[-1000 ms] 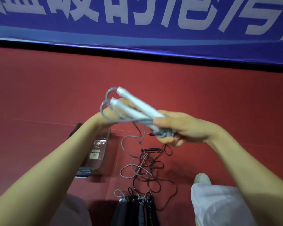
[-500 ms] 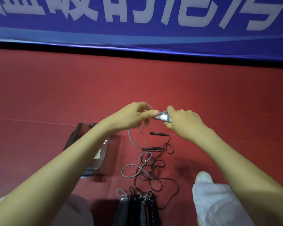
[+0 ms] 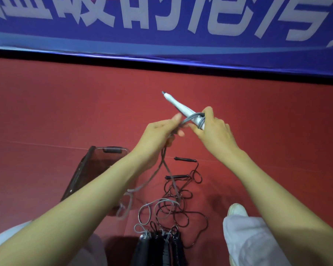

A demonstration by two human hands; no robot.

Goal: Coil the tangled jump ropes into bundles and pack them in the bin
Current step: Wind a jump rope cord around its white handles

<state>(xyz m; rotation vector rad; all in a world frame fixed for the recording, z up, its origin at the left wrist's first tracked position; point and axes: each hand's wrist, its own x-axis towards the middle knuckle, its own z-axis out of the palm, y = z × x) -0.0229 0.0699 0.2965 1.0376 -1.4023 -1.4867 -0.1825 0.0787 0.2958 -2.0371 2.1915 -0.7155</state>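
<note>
Winding in progress on the grey jump rope [image 3: 159, 169]. Right hand [image 3: 215, 131] clamps the lower end of the white handles [image 3: 179, 106], tip aimed up and away. Only 1 tip shows clearly, so cannot confirm both handles sit together. Left hand [image 3: 158, 133] grips the cord just beside them, fingers curled round it. Hands close together, nearly touching.

Change: 1 s ago the 2 handles were held side by side, cord looping off their tips. 0.5 s ago both hands closed over them. Now several turns of grey cord [image 3: 197, 120] band the handles at the right hand's grip. Wrapping looks started.

Remaining grey cord drops from the left hand to loose loops on the red floor [image 3: 46, 116], crossing the black jump rope [image 3: 181, 196], which lies tangled with its 2 handles free. Clear bin [image 3: 79, 175] sits left, partly under the left forearm; contents not readable. Finished bundles [image 3: 158, 246] lie in a row at the near edge, outside the bin.

Judgement: early in this bundle, with much slack left. Grey loops may snag the black ones as they lift.
</note>
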